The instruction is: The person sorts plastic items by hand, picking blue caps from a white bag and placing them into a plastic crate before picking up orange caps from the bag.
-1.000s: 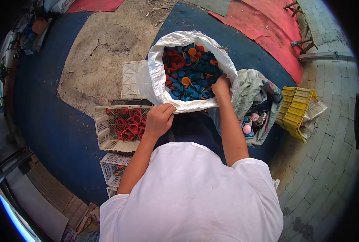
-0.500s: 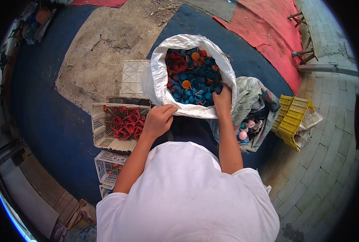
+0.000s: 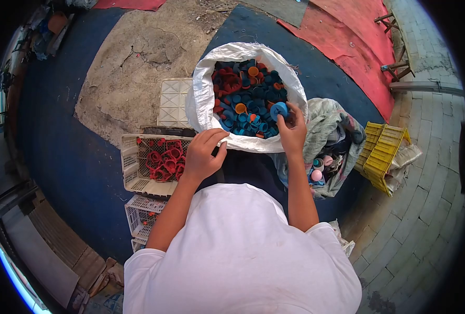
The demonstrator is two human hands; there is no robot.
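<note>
In front of me a white woven sack (image 3: 203, 91) stands with its rim rolled open, full of blue, red and orange plastic caps (image 3: 245, 97). My right hand (image 3: 294, 131) is above the near right part of the opening and pinches a blue plastic cap (image 3: 279, 110) between thumb and fingers. At the near left rim, my left hand (image 3: 205, 154) has its fingers curled over the sack edge, with the thumb below it in a loose grip.
Left of the sack, a white plastic crate (image 3: 134, 178) holds red ring-shaped parts (image 3: 165, 161); another white crate (image 3: 138, 212) is nearer me. A grey cloth sack (image 3: 324, 118) with mixed items and yellow crates (image 3: 381, 154) stand to the right. Wooden stools (image 3: 397, 68) are farther off.
My right hand has come up out of the caps with a blue cap in its fingers. My left hand stays at the rim, its fingers loosened and a little raised.
</note>
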